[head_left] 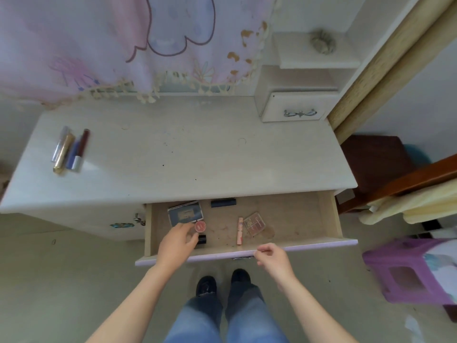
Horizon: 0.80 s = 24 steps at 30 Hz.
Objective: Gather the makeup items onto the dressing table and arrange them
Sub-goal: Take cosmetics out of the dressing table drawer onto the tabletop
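Dressing table (197,157) carries only four tubes (70,149), far beyond the left hand (176,246), whose loose, parted fingers almost touch the red pot (200,226) among other makeup in the drawer (296,219); whether the right hand (272,258) grips anything, I cannot tell.

table (197,149) top: cream, faint wood grain. On it: clear-silver tube (59,144), gold tube (63,154), blue tube (73,154), dark red tube (82,147) with silver cap.
drawer (296,247): tan wood inside, lilac front edge. Inside: red round compact (200,226), blue-grey palette (185,214), navy-black stick (223,202), peach tube (240,230), pink quad palette (254,224), small black item (201,240).
cloth (99,45): pink/lilac, purple cartoon outlines, cream fringe.
stool (405,273) purple. jeans (205,315) blue, shoes (206,285) black.
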### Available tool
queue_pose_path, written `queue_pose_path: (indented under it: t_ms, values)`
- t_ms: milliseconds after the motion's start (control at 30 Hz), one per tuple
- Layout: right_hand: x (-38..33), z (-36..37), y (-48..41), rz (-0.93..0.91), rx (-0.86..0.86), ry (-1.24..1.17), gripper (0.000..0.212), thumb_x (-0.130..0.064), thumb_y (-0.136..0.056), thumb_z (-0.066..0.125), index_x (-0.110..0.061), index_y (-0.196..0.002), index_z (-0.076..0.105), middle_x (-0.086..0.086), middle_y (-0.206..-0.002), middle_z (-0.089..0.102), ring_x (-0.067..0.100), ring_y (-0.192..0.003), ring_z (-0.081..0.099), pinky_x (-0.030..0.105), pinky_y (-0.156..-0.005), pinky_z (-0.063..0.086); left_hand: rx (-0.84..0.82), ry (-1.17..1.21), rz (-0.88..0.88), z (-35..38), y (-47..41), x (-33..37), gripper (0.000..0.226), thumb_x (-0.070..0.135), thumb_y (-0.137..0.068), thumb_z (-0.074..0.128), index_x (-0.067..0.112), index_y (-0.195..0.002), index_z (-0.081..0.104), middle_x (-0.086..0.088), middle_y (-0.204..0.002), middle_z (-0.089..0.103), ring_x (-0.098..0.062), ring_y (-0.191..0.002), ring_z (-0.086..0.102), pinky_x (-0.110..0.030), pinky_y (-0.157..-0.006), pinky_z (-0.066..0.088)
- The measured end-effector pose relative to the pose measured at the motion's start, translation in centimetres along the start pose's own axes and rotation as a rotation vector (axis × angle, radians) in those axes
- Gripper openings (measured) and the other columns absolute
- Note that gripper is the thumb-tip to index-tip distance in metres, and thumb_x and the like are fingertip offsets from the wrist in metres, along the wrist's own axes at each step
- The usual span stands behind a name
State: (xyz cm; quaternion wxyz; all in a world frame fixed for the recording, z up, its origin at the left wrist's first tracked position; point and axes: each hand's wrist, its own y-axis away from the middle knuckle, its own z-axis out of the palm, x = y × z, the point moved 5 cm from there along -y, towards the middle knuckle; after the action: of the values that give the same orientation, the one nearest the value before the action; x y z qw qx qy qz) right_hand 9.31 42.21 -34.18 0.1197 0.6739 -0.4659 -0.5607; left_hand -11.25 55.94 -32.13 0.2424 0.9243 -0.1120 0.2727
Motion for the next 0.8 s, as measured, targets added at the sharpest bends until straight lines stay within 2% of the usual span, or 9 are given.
queue_pose_path:
  t_ms: [100,167,300,433,567,633,733,800]
  values:
    - [-2.5,1.0,0.2,-0.123,-0.036,0.219,0.012,-0.005,-0.080,0.062,-0.015,-0.083,0.055,-0.007,-0.070,0.053,0.016,-0.074,0.052,0.017,-0.061,0.040,0.003,-0.006,-0.014,-0.4,0.7,-1.6,0.027,0.020,-0.090,0.048,0.012,-0.113,0.059,-0.006,-0.111,0.062,-0.022,-0.100,0.058,-0.031,-0.079,0.045]
    - [-3.7,2.1,0.2,-0.173,-0.073,0.329,0.012,-0.007,-0.080,0.062,-0.015,-0.087,0.057,-0.005,-0.075,0.054,0.016,-0.081,0.052,0.022,-0.070,0.039,0.015,-0.006,-0.039,-0.8,1.3,-2.8,0.026,0.021,-0.090,0.048,0.012,-0.111,0.060,-0.007,-0.108,0.064,-0.022,-0.098,0.058,-0.030,-0.077,0.044]
    - [-5.5,4.6,0.0,-0.232,-0.132,0.525,0.022,-0.015,-0.082,0.062,-0.010,-0.104,0.062,0.000,-0.092,0.058,0.012,-0.087,0.053,0.020,-0.076,0.038,0.050,-0.003,-0.100,-1.7,2.2,-4.7,0.025,0.024,-0.091,0.046,0.014,-0.109,0.062,-0.004,-0.106,0.064,-0.019,-0.097,0.058,-0.029,-0.072,0.041]
    - [-6.3,6.9,-0.8,-0.264,-0.195,0.677,0.027,-0.019,-0.084,0.060,-0.010,-0.109,0.060,0.003,-0.101,0.060,0.012,-0.090,0.051,0.022,-0.079,0.041,0.060,0.017,-0.133,-1.8,2.4,-5.7,0.026,0.025,-0.091,0.046,0.017,-0.109,0.061,-0.001,-0.106,0.064,-0.017,-0.096,0.059,-0.026,-0.070,0.039]
    - [-6.2,9.2,-2.3,-0.258,-0.257,0.779,0.028,-0.020,-0.085,0.057,-0.011,-0.112,0.058,0.006,-0.110,0.064,0.017,-0.109,0.053,0.024,-0.093,0.041,0.028,0.005,-0.154,-1.0,1.6,-6.0,0.023,0.023,-0.090,0.045,0.014,-0.105,0.062,-0.001,-0.096,0.060,-0.019,-0.094,0.058,-0.027,-0.069,0.038]
    - [-6.4,10.3,-3.4,-0.281,-0.289,0.834,0.031,-0.021,-0.087,0.054,-0.013,-0.117,0.056,0.004,-0.118,0.062,0.018,-0.112,0.054,0.024,-0.091,0.039,-0.008,-0.002,-0.154,-0.3,0.5,-5.9,0.026,0.020,-0.089,0.046,0.011,-0.107,0.061,-0.002,-0.094,0.058,-0.022,-0.096,0.058,-0.031,-0.075,0.043]
    - [-6.6,11.5,-5.2,-0.298,-0.329,0.829,0.032,-0.018,-0.088,0.051,-0.014,-0.119,0.054,0.004,-0.123,0.059,0.019,-0.110,0.055,0.022,-0.078,0.036,-0.092,-0.068,-0.168,0.6,-1.4,-5.8,0.031,0.017,-0.089,0.044,0.012,-0.116,0.058,-0.007,-0.110,0.059,-0.023,-0.103,0.055,-0.035,-0.084,0.045]
    - [-6.8,12.5,-6.6,-0.330,-0.351,0.813,0.029,-0.015,-0.087,0.050,-0.012,-0.116,0.055,0.008,-0.120,0.059,0.022,-0.107,0.056,0.025,-0.080,0.041,-0.133,-0.137,-0.177,0.9,-2.7,-5.9,0.033,0.017,-0.089,0.044,0.014,-0.120,0.054,-0.007,-0.119,0.056,-0.024,-0.110,0.051,-0.034,-0.087,0.044]
